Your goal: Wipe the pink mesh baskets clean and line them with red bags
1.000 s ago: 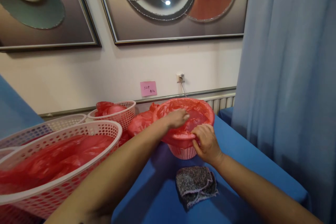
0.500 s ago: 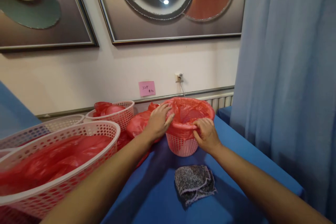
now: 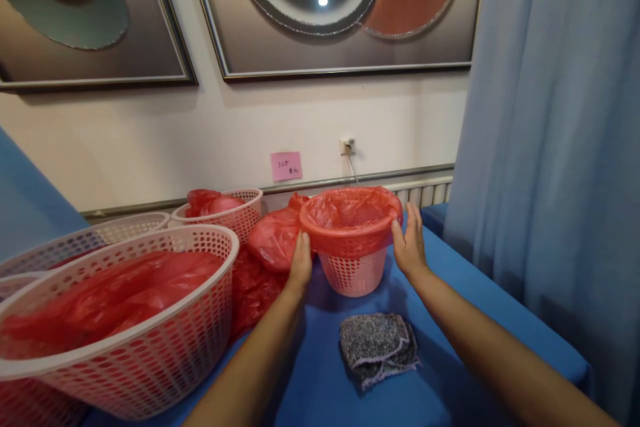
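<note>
A small pink perforated basket (image 3: 356, 273) stands on the blue table (image 3: 450, 320), lined with a red plastic bag (image 3: 350, 217) folded over its rim. My left hand (image 3: 301, 260) lies flat against the basket's left side, fingers stretched. My right hand (image 3: 409, 243) is pressed on its right side, fingers straight, touching the bag's edge. Neither hand grips anything.
A grey folded cloth (image 3: 379, 347) lies in front of the basket. A large pink basket (image 3: 150, 320) with red plastic stands at left, two more baskets (image 3: 235, 213) behind it, and loose red bags (image 3: 275, 240) between. A blue curtain (image 3: 550, 147) hangs at right.
The red bag was loose and billowing over the basket; both hands pulled it down around the rim. They now rest flat on the basket's two sides.
</note>
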{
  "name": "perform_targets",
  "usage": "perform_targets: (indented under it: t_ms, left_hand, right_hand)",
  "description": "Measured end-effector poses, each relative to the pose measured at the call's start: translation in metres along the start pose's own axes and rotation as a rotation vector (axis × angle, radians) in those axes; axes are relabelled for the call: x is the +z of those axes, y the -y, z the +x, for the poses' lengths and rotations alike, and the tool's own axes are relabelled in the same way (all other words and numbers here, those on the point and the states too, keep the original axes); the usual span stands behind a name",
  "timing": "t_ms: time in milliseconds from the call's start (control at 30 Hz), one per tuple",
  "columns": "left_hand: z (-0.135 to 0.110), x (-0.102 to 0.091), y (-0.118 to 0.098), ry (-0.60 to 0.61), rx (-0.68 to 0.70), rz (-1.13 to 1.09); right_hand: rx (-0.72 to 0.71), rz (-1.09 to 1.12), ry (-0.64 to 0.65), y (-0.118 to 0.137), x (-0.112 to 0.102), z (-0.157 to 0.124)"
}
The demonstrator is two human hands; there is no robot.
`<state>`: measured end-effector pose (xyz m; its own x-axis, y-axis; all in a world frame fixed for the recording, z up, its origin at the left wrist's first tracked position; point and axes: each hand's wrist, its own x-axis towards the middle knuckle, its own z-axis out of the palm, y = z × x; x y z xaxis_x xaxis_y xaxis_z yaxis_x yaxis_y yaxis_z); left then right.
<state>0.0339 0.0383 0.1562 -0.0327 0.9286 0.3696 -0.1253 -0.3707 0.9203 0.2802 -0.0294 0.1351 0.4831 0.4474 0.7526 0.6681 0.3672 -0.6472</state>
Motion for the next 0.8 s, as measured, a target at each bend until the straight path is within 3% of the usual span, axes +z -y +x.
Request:
perform_targets:
  t_ms: [133,300,400,567,800]
  left_hand:
    - [-0.017,-0.001,0.013,0.024,-0.067,0.035]
    - [-0.024,-0.009,0.008,-0.101,-0.017,0.048]
    - [-0.023,-0.004,-0.001,-0.149,-0.002,-0.053]
    - [-0.018,0.012,-0.009,-0.19,-0.179,-0.419]
    - [-0.016,0.008,-0.007,-0.16,-0.298,-0.444]
  right_hand:
    - [0.267,0.114,0.126,-0.038,0.016,-0.009]
    - [0.364,0.049,0.025,-0.063,0.011,-0.019]
    - [0.349,0.039,-0.022,-0.058,0.006,-0.012]
    - [0.17,0.05,0.053,-0.039,0.011,-0.01]
    - [0.201,0.102,0.136,-0.042,0.016,-0.022]
